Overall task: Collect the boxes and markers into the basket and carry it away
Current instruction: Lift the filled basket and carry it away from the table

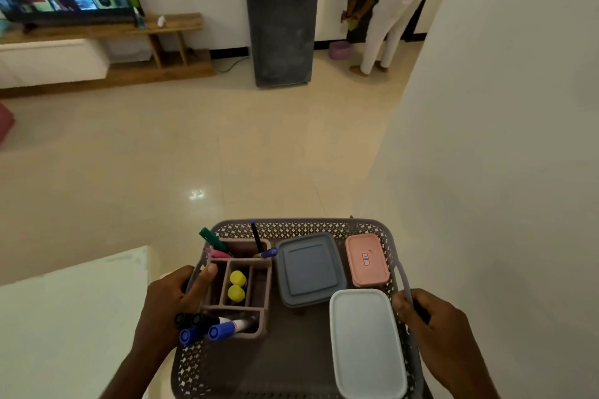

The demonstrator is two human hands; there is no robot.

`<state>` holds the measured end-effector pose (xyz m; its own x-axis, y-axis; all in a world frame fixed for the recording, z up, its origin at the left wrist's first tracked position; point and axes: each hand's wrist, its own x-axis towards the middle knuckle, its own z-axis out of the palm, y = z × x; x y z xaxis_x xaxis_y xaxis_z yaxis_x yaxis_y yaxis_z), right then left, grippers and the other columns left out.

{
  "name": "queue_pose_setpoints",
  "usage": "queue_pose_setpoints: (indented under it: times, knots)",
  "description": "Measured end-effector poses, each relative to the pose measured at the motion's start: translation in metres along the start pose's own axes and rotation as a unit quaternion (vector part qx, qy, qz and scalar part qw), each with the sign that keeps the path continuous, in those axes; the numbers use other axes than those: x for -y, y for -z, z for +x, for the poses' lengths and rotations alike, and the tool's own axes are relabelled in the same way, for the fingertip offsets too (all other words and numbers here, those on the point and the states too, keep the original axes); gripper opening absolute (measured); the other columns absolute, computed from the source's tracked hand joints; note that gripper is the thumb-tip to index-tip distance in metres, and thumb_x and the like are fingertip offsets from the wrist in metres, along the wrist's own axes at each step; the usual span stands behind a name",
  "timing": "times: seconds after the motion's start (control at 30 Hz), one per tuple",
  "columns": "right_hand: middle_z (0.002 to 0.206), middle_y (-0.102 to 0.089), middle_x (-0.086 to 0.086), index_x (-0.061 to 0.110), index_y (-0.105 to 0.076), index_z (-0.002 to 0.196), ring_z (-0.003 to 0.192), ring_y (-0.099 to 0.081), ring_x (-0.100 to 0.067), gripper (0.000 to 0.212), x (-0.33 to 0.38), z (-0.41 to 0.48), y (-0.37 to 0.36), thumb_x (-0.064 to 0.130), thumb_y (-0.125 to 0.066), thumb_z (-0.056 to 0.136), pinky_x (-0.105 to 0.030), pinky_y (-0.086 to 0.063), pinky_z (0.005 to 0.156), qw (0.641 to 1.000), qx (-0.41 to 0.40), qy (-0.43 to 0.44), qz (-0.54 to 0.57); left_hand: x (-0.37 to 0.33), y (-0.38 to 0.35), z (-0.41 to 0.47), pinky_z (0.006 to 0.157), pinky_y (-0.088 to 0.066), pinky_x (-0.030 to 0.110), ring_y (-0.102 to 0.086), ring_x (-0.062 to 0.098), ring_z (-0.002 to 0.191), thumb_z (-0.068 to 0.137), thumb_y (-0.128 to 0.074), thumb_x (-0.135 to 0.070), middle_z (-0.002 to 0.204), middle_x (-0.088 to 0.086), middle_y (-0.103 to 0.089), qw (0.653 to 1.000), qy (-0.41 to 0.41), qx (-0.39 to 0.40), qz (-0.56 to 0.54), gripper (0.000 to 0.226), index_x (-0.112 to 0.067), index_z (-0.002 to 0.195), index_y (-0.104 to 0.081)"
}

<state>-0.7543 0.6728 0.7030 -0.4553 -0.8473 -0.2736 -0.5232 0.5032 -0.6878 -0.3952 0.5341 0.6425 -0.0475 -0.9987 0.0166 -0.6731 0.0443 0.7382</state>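
I hold a grey-brown perforated basket (304,224) in front of me, above the floor. My left hand (168,298) grips its left handle and my right hand (431,324) grips its right handle. Inside lie a blue-grey lidded box (309,269), a small pink box (366,259) and a white box (368,343). A brown compartment organizer (264,282) on the left holds markers: blue-capped ones (223,330), yellow caps (236,285), and green, pink and dark pens (214,241) at the far end.
Beige tiled floor (227,139) stretches ahead. A white wall (502,107) runs close on the right. A white surface (64,317) lies at lower left. Farther off stand a TV on a wooden stand (97,29), a dark tall cabinet (278,16) and a bending person (385,3).
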Motion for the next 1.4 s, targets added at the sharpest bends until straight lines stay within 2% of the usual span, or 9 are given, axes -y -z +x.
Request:
queue_pose_setpoints:
  times: [0.2,0.3,0.4,0.57,0.73,0.83,1.13,1.3,1.4]
  knots:
    - [0.073,-0.070,0.008,0.023,-0.071,0.093,0.071,-0.063,-0.006,0.013,0.028,0.061,0.014,0.031,-0.060,0.095,-0.012,-0.039,0.061,1.000,0.010,0.004,0.004,-0.010,-0.012,0.049,0.052,-0.041,0.022,-0.049,0.008,0.041,0.089,-0.056,-0.043,0.045,-0.003,-0.055,0.999,0.036,0.021,-0.011,0.041,-0.015,0.059,-0.057]
    - [0.074,-0.070,0.006,0.022,-0.071,0.093,0.073,-0.064,-0.009,0.013,0.037,0.090,0.013,0.030,-0.061,0.094,-0.013,-0.041,0.062,1.000,0.017,0.004,0.008,-0.016,-0.016,0.069,0.051,-0.036,0.017,-0.052,0.003,0.045,0.088,-0.054,-0.045,0.046,-0.011,-0.055,0.999,0.044,0.023,-0.005,0.040,-0.019,0.058,-0.053]
    - [0.074,-0.070,0.006,0.022,-0.071,0.093,0.073,-0.063,-0.009,0.012,0.047,0.118,0.013,0.028,-0.061,0.094,-0.015,-0.041,0.063,0.999,0.033,0.009,-0.011,-0.020,-0.018,0.091,0.051,-0.036,0.017,-0.049,0.005,0.041,0.091,-0.059,-0.038,0.042,-0.008,-0.052,0.998,0.069,0.011,0.004,0.039,-0.019,0.058,-0.053]
    - [0.083,-0.071,0.007,0.021,-0.071,0.096,0.081,-0.065,-0.012,0.007,0.061,0.175,0.018,0.023,-0.065,0.092,-0.022,-0.046,0.075,0.994,0.072,0.049,-0.071,-0.028,-0.026,0.126,0.051,-0.036,0.021,-0.044,0.007,0.042,0.088,-0.057,-0.045,0.042,-0.004,-0.048,0.995,0.095,-0.021,0.010,0.041,-0.017,0.058,-0.054]
    - [0.081,-0.070,0.005,0.020,-0.070,0.093,0.077,-0.065,-0.011,0.004,0.083,0.250,0.025,0.021,-0.066,0.092,-0.013,-0.044,0.069,0.988,0.099,0.084,-0.084,-0.040,-0.043,0.175,0.053,-0.038,0.025,-0.046,0.015,0.047,0.094,-0.062,-0.032,0.048,0.000,-0.051,0.991,0.119,-0.055,0.027,0.040,-0.011,0.061,-0.056]
    - [0.079,-0.069,0.008,0.021,-0.069,0.093,0.074,-0.062,-0.006,0.004,0.101,0.298,0.034,0.023,-0.065,0.093,-0.007,-0.039,0.065,0.984,0.105,0.112,-0.094,-0.052,-0.054,0.202,0.056,-0.041,0.029,-0.048,0.017,0.049,0.095,-0.062,-0.032,0.051,0.005,-0.055,0.988,0.139,-0.067,0.022,0.040,-0.007,0.063,-0.058]
    - [0.073,-0.063,0.011,0.028,-0.063,0.087,0.071,-0.058,-0.002,0.021,0.144,0.427,0.038,0.031,-0.048,0.101,-0.012,-0.034,0.059,0.949,0.178,0.209,-0.154,-0.074,-0.073,0.253,0.052,-0.038,0.024,-0.045,0.009,0.044,0.090,-0.058,-0.041,0.044,-0.002,-0.050,0.973,0.182,-0.139,0.024,0.043,-0.015,0.057,-0.053]
    - [0.068,-0.062,0.011,0.028,-0.063,0.083,0.069,-0.057,-0.003,0.021,0.179,0.483,0.028,0.029,-0.051,0.100,-0.016,-0.035,0.058,0.940,0.182,0.247,-0.147,-0.076,-0.081,0.273,0.052,-0.038,0.023,-0.044,0.007,0.043,0.093,-0.061,-0.041,0.044,-0.003,-0.049,0.961,0.211,-0.176,0.015,0.045,-0.015,0.057,-0.053]
    - [0.071,-0.065,0.011,0.029,-0.064,0.083,0.071,-0.059,-0.003,0.021,0.196,0.515,0.013,0.029,-0.052,0.100,-0.016,-0.037,0.060,0.934,0.196,0.253,-0.158,-0.069,-0.081,0.294,0.052,-0.038,0.023,-0.043,0.007,0.043,0.090,-0.060,-0.056,0.044,-0.003,-0.049,0.955,0.223,-0.195,-0.005,0.054,-0.015,0.056,-0.052]
